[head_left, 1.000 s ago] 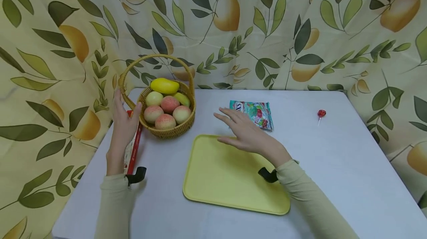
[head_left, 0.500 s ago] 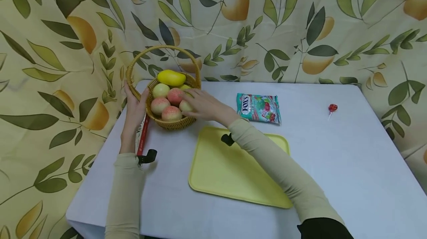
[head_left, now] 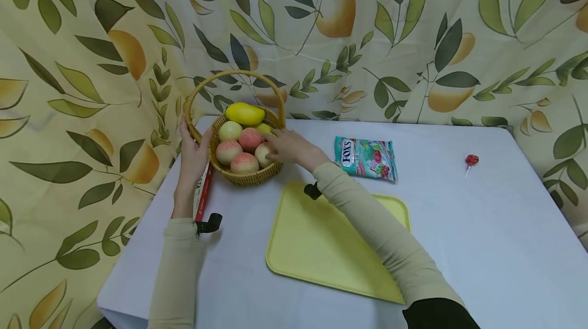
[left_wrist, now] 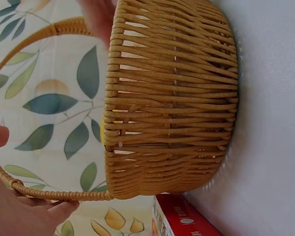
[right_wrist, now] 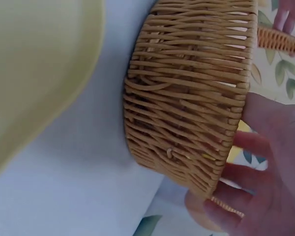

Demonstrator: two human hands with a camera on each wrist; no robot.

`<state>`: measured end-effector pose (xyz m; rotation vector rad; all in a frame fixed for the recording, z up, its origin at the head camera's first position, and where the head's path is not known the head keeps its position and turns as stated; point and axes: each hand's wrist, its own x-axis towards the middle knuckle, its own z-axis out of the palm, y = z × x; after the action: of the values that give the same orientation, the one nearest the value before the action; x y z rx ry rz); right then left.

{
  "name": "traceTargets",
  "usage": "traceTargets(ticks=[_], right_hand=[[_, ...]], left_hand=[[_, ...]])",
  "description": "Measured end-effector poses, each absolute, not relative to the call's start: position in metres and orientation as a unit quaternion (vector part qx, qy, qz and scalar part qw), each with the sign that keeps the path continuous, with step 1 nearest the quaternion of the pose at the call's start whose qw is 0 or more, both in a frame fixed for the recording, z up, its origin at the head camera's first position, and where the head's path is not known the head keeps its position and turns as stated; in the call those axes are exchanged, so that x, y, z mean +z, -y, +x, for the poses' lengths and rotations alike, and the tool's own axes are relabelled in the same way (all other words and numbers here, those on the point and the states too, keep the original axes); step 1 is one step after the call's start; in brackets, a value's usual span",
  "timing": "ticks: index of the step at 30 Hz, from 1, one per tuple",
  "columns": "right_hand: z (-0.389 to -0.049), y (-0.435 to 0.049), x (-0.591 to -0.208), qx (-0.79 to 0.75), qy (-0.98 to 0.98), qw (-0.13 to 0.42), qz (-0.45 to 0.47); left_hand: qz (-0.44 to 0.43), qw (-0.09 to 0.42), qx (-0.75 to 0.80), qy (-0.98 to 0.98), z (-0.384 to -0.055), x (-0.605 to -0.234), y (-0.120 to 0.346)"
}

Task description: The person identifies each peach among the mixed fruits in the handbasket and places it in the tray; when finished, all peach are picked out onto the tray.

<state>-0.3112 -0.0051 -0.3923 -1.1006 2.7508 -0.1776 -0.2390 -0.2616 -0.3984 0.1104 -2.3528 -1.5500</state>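
Observation:
A wicker basket (head_left: 245, 180) holds several fruits, among them a yellow mango (head_left: 245, 114), a pale green fruit (head_left: 230, 131) and pinkish peaches (head_left: 244, 163). My left hand (head_left: 194, 158) is at the left side of the basket's handle (head_left: 234, 72), its fingers extended behind the handle in the left wrist view and the thumb apart. Over the basket's right rim reaches my right hand (head_left: 294, 146), fingers spread above a pale peach (head_left: 263, 154). In the right wrist view those fingers (right_wrist: 233, 196) pass over the rim, and their tips are partly hidden.
A yellow tray (head_left: 317, 257) lies in front of the basket, under my right forearm. Behind it is a teal candy bag (head_left: 366, 158); a red lollipop (head_left: 471, 160) lies farther right. A red box (left_wrist: 179, 216) stands left of the basket. Patterned cloth (head_left: 331, 13) hangs behind the table.
My right hand has moved from over the tray leftward to the fruit in the basket. My left hand has come up against the basket's handle. The head view has shifted slightly.

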Motion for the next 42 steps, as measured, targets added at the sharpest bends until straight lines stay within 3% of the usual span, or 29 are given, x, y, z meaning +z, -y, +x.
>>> traceTargets(ticks=[10,16,26,35,38,42], right_hand=[[-0.309,0.023,-0.392,-0.057,-0.929,0.140,-0.339],[-0.309,0.027,-0.400,-0.041,-0.936,0.136,-0.322],[-0.303,0.027,-0.402,-0.110,-0.936,0.027,-0.333],[-0.269,-0.011,-0.387,-0.320,-0.868,-0.097,-0.368],[-0.258,-0.034,-0.380,-0.330,-0.861,-0.105,-0.373],[-0.240,-0.064,-0.376,-0.344,-0.868,-0.076,-0.351]], left_hand=[[0.058,0.196,-0.538,0.818,-0.243,-0.402,0.257],[0.060,0.190,-0.532,0.823,-0.240,-0.408,0.253],[0.049,0.208,-0.535,0.817,-0.245,-0.403,0.256],[0.046,0.184,-0.533,0.824,-0.243,-0.407,0.258],[0.039,0.190,-0.532,0.824,-0.244,-0.405,0.260],[0.047,0.184,-0.532,0.826,-0.242,-0.401,0.263]])
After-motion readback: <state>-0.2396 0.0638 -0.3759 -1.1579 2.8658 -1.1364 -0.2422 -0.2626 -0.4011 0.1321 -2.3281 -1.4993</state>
